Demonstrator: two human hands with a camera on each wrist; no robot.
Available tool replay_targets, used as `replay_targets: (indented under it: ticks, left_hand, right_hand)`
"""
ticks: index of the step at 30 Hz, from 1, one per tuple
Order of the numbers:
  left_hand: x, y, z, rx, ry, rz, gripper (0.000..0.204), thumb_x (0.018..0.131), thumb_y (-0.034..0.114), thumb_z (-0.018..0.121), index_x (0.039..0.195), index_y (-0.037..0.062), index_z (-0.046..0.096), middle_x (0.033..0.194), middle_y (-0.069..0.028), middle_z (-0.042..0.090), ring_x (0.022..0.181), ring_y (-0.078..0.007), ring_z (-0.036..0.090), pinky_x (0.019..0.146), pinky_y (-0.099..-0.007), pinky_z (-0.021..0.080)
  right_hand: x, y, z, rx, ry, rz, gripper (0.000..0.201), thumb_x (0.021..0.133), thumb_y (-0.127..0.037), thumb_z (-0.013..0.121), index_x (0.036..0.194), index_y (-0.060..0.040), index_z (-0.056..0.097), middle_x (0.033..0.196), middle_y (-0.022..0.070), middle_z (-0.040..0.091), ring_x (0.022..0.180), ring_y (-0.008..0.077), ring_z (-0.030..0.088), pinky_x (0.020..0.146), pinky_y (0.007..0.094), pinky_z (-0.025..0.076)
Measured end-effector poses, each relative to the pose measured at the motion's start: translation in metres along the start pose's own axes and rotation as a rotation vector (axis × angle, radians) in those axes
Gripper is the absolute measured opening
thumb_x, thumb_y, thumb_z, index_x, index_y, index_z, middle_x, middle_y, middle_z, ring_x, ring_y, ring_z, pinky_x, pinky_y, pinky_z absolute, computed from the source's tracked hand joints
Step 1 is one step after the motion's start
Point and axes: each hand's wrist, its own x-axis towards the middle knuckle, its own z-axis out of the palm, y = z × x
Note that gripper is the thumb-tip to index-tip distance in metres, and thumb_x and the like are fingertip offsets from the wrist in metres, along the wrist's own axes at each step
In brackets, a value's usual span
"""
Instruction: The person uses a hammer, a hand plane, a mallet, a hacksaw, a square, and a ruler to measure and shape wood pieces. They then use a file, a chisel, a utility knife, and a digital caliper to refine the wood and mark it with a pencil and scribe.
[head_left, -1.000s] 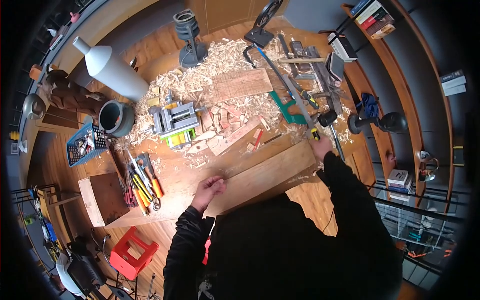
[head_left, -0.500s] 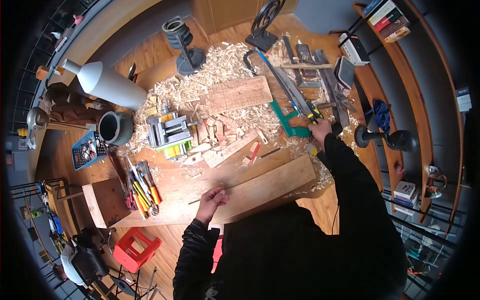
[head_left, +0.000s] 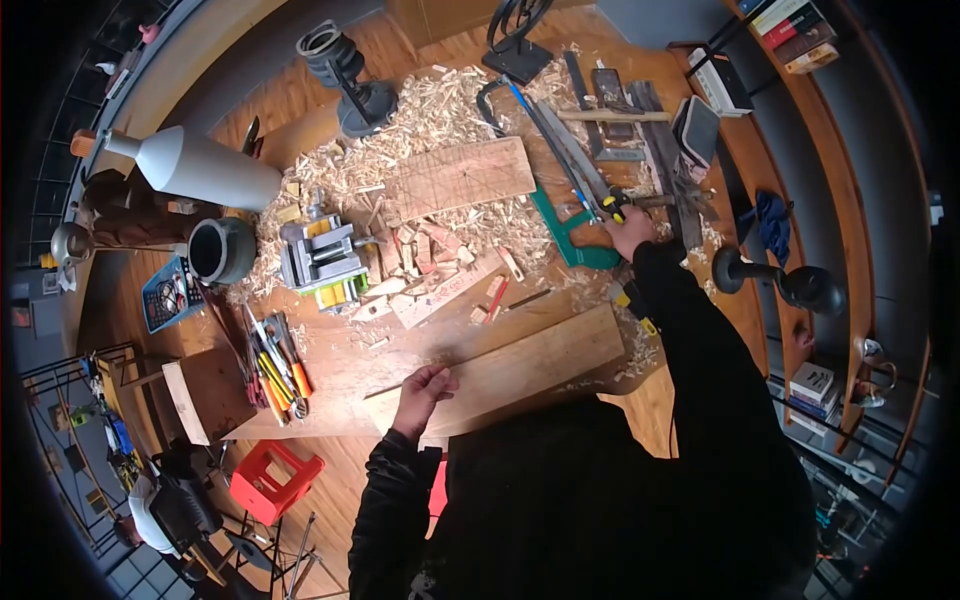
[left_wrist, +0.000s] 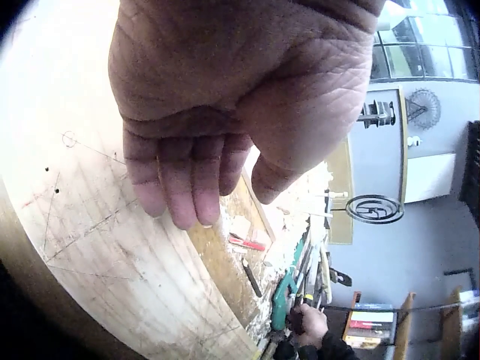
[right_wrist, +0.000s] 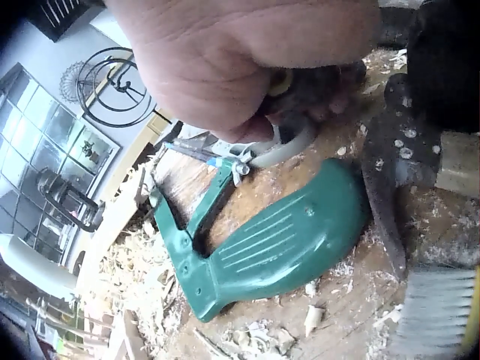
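My right hand (head_left: 628,235) grips the black-and-yellow handle of a handsaw (head_left: 613,207), whose long grey blade points to the back of the bench. In the right wrist view the fingers curl round the dark handle, partly hidden by the palm. Right beside it lies a hacksaw with a green handle (right_wrist: 292,232). My left hand (head_left: 427,392) hovers over the left part of a long plank (head_left: 540,360), fingers loosely bent and holding nothing. Pencil lines mark the plank in the left wrist view.
Wood shavings (head_left: 440,110) cover the bench's back, around a gridded board (head_left: 465,178). A vise (head_left: 328,258) stands mid-left, near several screwdrivers and pliers (head_left: 278,370). A brush (right_wrist: 439,315) lies near my right wrist. A grey bottle-shaped vase (head_left: 200,170) stands back left.
My right hand has moved forward, away from the plank's right end, carrying the handsaw to beside the hacksaw. The left hand stays over the plank. The head view has shifted slightly.
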Motion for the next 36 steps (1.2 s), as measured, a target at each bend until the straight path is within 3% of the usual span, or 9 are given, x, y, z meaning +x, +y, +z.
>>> replay_targets:
  ticks: [7,14,16,22,26,29,32,36]
  left_hand:
    - [0.004,0.001,0.012,0.009,0.006,-0.014,0.03,0.096,0.023,0.061,0.114,-0.0009,0.06,0.091,-0.0079,0.069,0.084,-0.0156,0.066,0.076,-0.0292,0.052]
    - [0.007,-0.002,0.015,0.024,0.0,-0.014,0.03,0.096,0.022,0.061,0.115,-0.001,0.06,0.091,-0.0078,0.069,0.084,-0.0157,0.066,0.076,-0.029,0.052]
    - [0.006,-0.001,0.017,0.021,0.015,-0.015,0.03,0.096,0.022,0.061,0.115,-0.0008,0.061,0.091,-0.0078,0.068,0.084,-0.0157,0.066,0.075,-0.0291,0.052]
    - [0.002,-0.004,0.016,0.025,0.028,-0.021,0.029,0.096,0.023,0.06,0.114,-0.0006,0.061,0.092,-0.0079,0.069,0.085,-0.0157,0.065,0.076,-0.0297,0.052]
    - [-0.001,-0.007,0.015,0.022,0.034,-0.018,0.031,0.096,0.023,0.06,0.115,-0.0007,0.061,0.093,-0.0077,0.068,0.086,-0.0156,0.065,0.076,-0.0296,0.052]
    - [-0.003,-0.008,0.015,0.039,0.069,-0.01,0.032,0.096,0.023,0.06,0.117,-0.0009,0.061,0.094,-0.0073,0.068,0.085,-0.0148,0.065,0.076,-0.0289,0.052]
    - [0.001,-0.016,0.007,0.041,-0.006,-0.001,0.033,0.096,0.024,0.06,0.118,-0.0001,0.061,0.09,-0.004,0.066,0.083,-0.0124,0.062,0.075,-0.0276,0.051]
    - [-0.003,-0.013,0.001,0.013,0.008,0.004,0.031,0.096,0.024,0.06,0.115,0.0007,0.062,0.089,-0.0013,0.064,0.082,-0.0119,0.061,0.074,-0.0276,0.05]
  right_hand:
    - [-0.001,0.007,-0.003,0.11,-0.077,0.003,0.035,0.078,-0.032,0.064,0.099,-0.0043,0.064,0.094,0.0211,0.066,0.091,0.0409,0.062,0.079,0.0484,0.049]
    - [0.006,0.012,0.004,0.094,-0.001,-0.052,0.037,0.081,-0.031,0.063,0.109,-0.0067,0.063,0.095,0.0217,0.066,0.092,0.0418,0.062,0.079,0.0487,0.049]
    - [0.008,0.003,0.001,0.059,-0.042,0.023,0.041,0.083,-0.027,0.062,0.119,-0.0091,0.06,0.093,0.0226,0.066,0.092,0.0423,0.062,0.081,0.049,0.049]
    - [0.019,-0.003,0.02,-0.112,-0.02,-0.004,0.055,0.087,-0.024,0.06,0.139,-0.0116,0.047,0.102,0.0241,0.065,0.096,0.0419,0.062,0.083,0.0506,0.05]
    - [0.018,-0.013,0.015,-0.165,-0.052,-0.01,0.055,0.089,-0.024,0.057,0.141,-0.0113,0.044,0.108,0.0241,0.064,0.098,0.0421,0.062,0.084,0.051,0.05]
    - [0.017,-0.022,-0.002,-0.242,-0.193,0.018,0.049,0.092,-0.022,0.051,0.139,-0.0107,0.045,0.112,0.0242,0.062,0.1,0.0397,0.063,0.085,0.0502,0.05]
    - [0.027,-0.011,0.005,-0.327,-0.238,-0.01,0.05,0.091,-0.014,0.048,0.14,-0.0157,0.043,0.099,0.0211,0.068,0.097,0.0407,0.065,0.083,0.0517,0.052]
    - [0.026,0.005,0.013,-0.335,-0.121,-0.088,0.049,0.09,-0.023,0.057,0.135,-0.0078,0.045,0.103,0.0261,0.065,0.097,0.0434,0.063,0.083,0.0533,0.05]
